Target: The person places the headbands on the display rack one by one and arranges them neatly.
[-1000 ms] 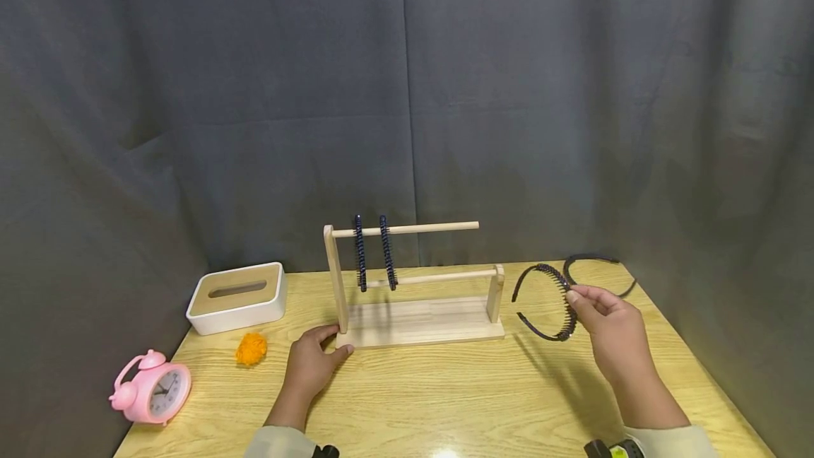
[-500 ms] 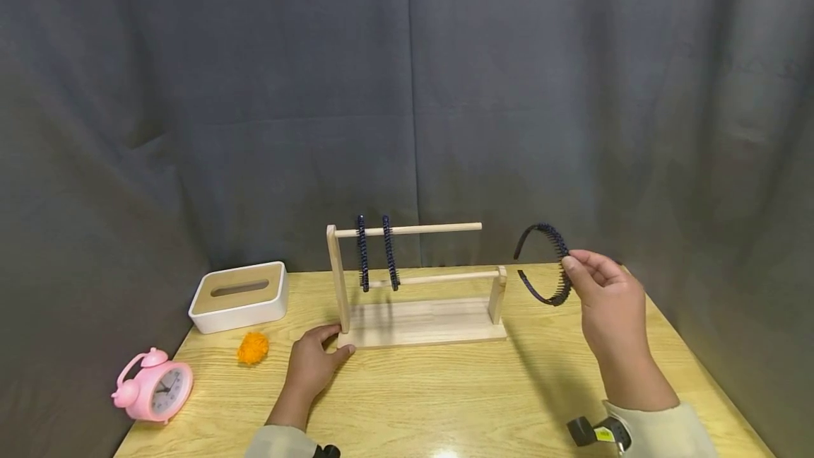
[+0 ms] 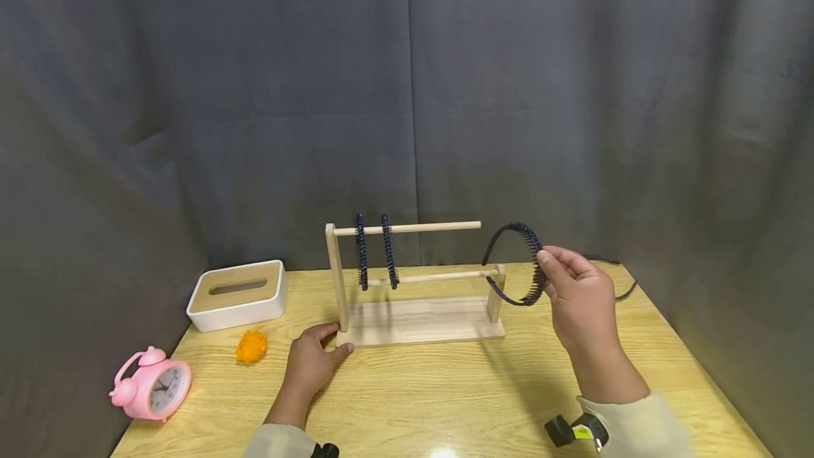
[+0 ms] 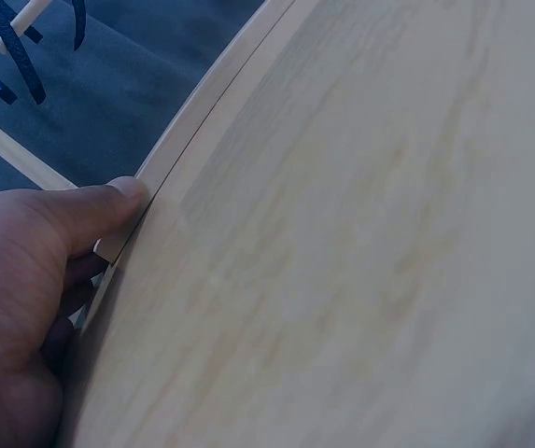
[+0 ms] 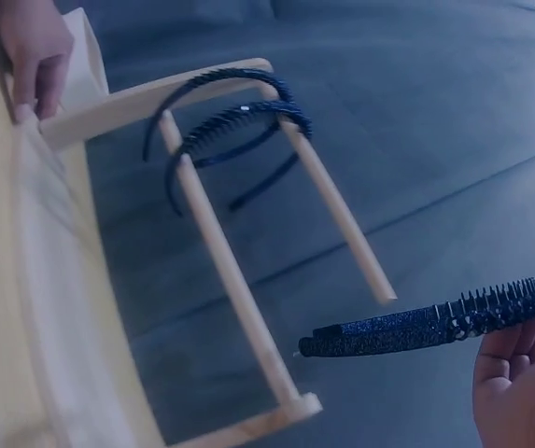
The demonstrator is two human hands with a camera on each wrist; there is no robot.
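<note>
My left hand (image 3: 310,362) grips the left end of a wooden display rack (image 3: 420,322), thumb over the base edge in the left wrist view. Two dark blue toothed headbands (image 3: 389,256) hang on the rack's upper rod (image 3: 439,227), towards its left post. My right hand (image 3: 581,306) pinches a third headband (image 3: 539,280) at its curve, between thumb and fingers. Its open ends face left, overlapping the rack's short right post in the head view. In the right wrist view, this held headband (image 5: 388,331) is near the upper rod's free end.
Behind my right hand, another dark headband (image 3: 626,294) lies on the table, partly hidden. On the left are a white tissue box (image 3: 273,308) with a wooden-look top, an orange pom-pom (image 3: 251,347) and a pink alarm clock (image 3: 149,391). Grey curtains (image 3: 407,90) enclose the table.
My right hand has lifted the headband from low over the table's right side, then carried it left towards the rack's right end. The left hand keeps its grip on the base.
</note>
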